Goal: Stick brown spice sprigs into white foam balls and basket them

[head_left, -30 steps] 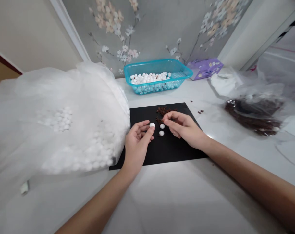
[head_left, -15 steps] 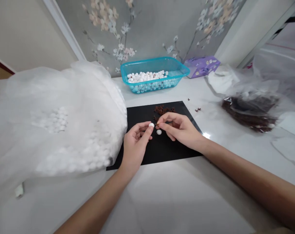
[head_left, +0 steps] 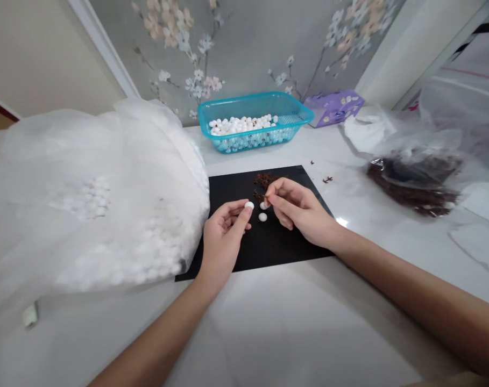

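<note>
While a person works at a black mat (head_left: pixel 276 252) on a white counter (head_left: pixel 292 328), the two hands meet near its middle. Left of the mat, a large clear bag (head_left: pixel 107 204) of white beads slumps against its edge. On the mat's left half, the left hand (head_left: pixel 224 236) curls inward, thumb and forefinger closed on a white bead (head_left: pixel 249 205) that sits right at the fingertips, leaving its upper side open, a steady hold for fine work. Just beside it, at the mat's centre, the right hand (head_left: pixel 298 209) pinches a tiny brown bit (head_left: pixel 267 196) between thumb and forefinger; its exact shape is too small to tell. Holding the bit by its very end looks the surest way to keep it under control. A second bead (head_left: pixel 263 205) lies partly hidden below those fingers, and a third bead (head_left: pixel 262 217) rests on the mat just nearer the person. A brown heap (head_left: pixel 264 180) sits toward the mat's far edge. Beyond the mat stands a blue basket (head_left: pixel 296 105) of beads, and right of the mat lies a clear bag (head_left: pixel 409 183) of brown bits.
</note>
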`<state>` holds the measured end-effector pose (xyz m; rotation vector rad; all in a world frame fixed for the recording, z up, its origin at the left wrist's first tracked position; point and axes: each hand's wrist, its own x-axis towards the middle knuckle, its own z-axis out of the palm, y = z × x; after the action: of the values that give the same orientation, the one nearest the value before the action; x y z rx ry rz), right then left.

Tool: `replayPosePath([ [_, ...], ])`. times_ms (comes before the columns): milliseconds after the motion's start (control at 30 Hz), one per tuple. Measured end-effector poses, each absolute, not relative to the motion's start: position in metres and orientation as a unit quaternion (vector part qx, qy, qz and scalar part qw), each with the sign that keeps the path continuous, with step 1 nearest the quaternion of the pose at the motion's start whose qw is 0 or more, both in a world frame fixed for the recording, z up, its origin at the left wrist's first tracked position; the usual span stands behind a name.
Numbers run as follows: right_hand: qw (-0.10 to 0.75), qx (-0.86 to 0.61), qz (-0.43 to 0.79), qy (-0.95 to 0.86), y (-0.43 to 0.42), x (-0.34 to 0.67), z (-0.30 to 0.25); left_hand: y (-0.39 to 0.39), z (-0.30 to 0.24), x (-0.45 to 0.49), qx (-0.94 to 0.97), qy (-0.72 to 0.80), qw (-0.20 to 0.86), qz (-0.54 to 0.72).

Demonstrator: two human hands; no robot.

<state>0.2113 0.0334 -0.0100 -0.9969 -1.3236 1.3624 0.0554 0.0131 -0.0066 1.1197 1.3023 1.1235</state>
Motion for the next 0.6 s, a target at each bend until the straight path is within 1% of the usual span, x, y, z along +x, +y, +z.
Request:
replayPosePath([
  [100,0.479,-0.408,0.571,-0.527,0.0335,0.2111,-0.0116,0.0130,-0.0062,0.0557,0.466,0.545,0.518,0.467],
  [267,0.454,-0.443,0.546,-0.548,0.0332,0.2124,-0.0127,0.0129,-0.0054,0.0560,0.470,0.546,0.514,0.465],
  [400,0.439,-0.427,0.548,-0.570,0.0325,0.2129,-0.0136,0.0132,-0.0064,0.0558,0.479,0.543,0.511,0.463],
  [600,0.400,-0.428,0.501,-0.637,0.0321,0.2104,-0.0123,0.0138,-0.0087,0.0555,0.495,0.530,0.511,0.461],
])
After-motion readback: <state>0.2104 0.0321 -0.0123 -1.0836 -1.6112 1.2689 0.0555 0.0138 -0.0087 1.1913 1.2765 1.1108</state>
